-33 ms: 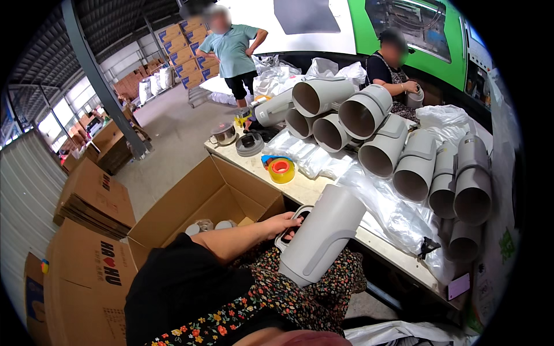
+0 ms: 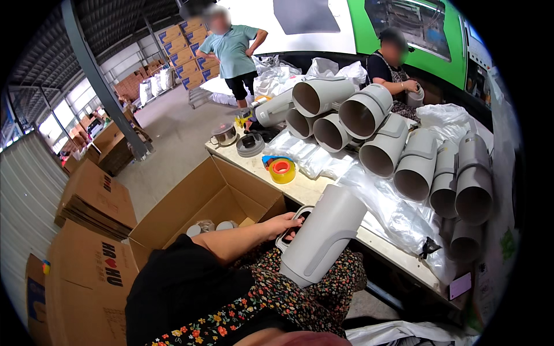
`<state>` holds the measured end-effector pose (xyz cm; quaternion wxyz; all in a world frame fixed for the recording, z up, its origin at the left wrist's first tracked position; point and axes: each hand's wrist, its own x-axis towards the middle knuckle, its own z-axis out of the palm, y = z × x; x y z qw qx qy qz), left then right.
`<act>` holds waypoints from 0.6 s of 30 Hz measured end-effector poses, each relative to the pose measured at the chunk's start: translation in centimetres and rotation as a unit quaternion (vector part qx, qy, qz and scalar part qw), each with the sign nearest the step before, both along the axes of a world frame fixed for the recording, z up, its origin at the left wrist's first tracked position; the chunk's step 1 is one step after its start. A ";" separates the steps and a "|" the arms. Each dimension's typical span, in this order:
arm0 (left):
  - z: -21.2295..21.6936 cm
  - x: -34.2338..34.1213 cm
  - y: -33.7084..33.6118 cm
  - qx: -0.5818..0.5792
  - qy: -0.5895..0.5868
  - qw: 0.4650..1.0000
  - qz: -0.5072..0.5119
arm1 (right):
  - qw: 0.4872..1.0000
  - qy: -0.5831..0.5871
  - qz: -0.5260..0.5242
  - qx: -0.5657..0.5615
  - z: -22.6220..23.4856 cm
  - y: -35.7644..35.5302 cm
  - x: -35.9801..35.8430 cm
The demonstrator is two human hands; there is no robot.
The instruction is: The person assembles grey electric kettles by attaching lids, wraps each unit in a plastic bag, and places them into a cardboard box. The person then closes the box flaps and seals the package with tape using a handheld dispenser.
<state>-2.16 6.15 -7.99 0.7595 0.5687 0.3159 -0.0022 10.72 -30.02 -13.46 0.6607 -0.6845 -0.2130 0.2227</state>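
Observation:
My left hand (image 2: 284,224) reaches out from a black sleeve and closes around the handle of a tall grey plastic jug body (image 2: 324,233). The jug leans tilted over my lap, its top end against the edge of the work table (image 2: 300,190). My floral-patterned clothing lies beneath it. My right hand does not show anywhere; it may be hidden behind the jug.
A pile of grey jug bodies (image 2: 375,132) lies on the table with clear plastic bags (image 2: 381,202) and a yellow tape roll (image 2: 283,170). An open cardboard box (image 2: 196,196) stands to my left, flat cartons (image 2: 95,199) beyond. Two other people (image 2: 232,49) (image 2: 391,66) are at the far side.

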 end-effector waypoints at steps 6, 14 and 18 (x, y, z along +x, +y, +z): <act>0.5 -0.3 -0.4 0.013 0.015 1.000 0.013 | 1.000 0.019 -0.004 0.010 -0.2 0.1 -0.2; -0.9 -1.2 0.2 -0.178 -0.041 0.971 0.152 | 0.998 0.031 0.026 0.048 1.1 1.9 -1.4; 0.7 -0.5 -3.3 -0.339 -0.026 0.891 0.301 | 0.997 0.041 0.021 0.059 1.6 2.1 -1.9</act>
